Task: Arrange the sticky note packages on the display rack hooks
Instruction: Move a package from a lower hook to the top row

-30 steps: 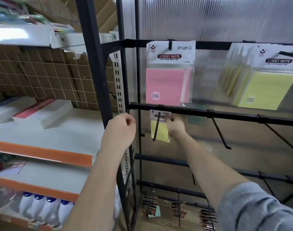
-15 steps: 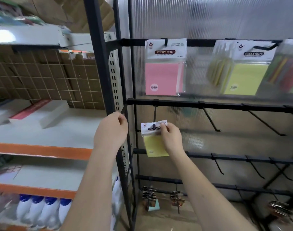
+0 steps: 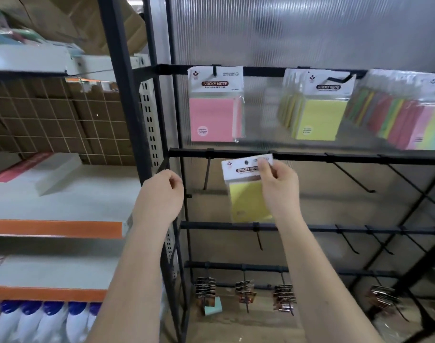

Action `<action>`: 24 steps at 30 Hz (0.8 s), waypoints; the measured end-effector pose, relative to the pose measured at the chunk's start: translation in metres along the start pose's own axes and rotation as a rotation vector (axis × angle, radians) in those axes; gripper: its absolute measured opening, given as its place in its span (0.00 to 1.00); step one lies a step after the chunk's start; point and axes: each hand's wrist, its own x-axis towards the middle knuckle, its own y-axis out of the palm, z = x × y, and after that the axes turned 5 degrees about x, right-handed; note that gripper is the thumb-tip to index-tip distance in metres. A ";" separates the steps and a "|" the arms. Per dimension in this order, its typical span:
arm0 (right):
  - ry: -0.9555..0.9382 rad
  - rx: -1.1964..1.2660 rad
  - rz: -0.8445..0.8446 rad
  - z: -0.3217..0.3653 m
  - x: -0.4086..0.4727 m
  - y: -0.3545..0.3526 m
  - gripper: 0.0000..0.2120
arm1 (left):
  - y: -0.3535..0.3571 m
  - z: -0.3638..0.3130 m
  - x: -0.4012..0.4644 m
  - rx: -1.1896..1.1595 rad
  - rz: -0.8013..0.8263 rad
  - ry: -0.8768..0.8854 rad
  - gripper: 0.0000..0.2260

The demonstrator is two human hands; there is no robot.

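Observation:
My right hand (image 3: 278, 186) pinches the white header card of a yellow sticky note package (image 3: 246, 201). The package hangs free just right of an empty black hook (image 3: 206, 174), below the rack's second bar (image 3: 310, 157). My left hand (image 3: 162, 196) is curled round the rack's upright at the left end of that bar. On the top bar hang a pink package (image 3: 214, 115), several yellow packages (image 3: 320, 117) and multicoloured ones (image 3: 414, 122).
Bare black hooks (image 3: 352, 177) jut out along the second and third bars to the right. Small dark packs (image 3: 206, 290) hang on the lowest bar. Left of the rack are orange-edged shelves (image 3: 55, 229) with white boxes (image 3: 55, 172) and blue-capped bottles (image 3: 30, 320).
The yellow package slid forward along the hook and came off its tip. My right hand now holds it higher, to the right of the hook. My left hand stayed at the upright.

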 end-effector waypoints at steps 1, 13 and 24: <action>-0.013 0.023 -0.039 0.003 0.006 -0.009 0.21 | 0.003 -0.005 -0.001 -0.012 -0.001 0.000 0.07; -0.229 0.237 -0.351 0.060 0.093 -0.091 0.18 | 0.049 -0.061 -0.005 0.040 -0.051 0.056 0.06; -0.180 0.211 -0.337 0.059 0.118 -0.099 0.19 | 0.071 -0.086 -0.003 -0.008 -0.024 0.086 0.07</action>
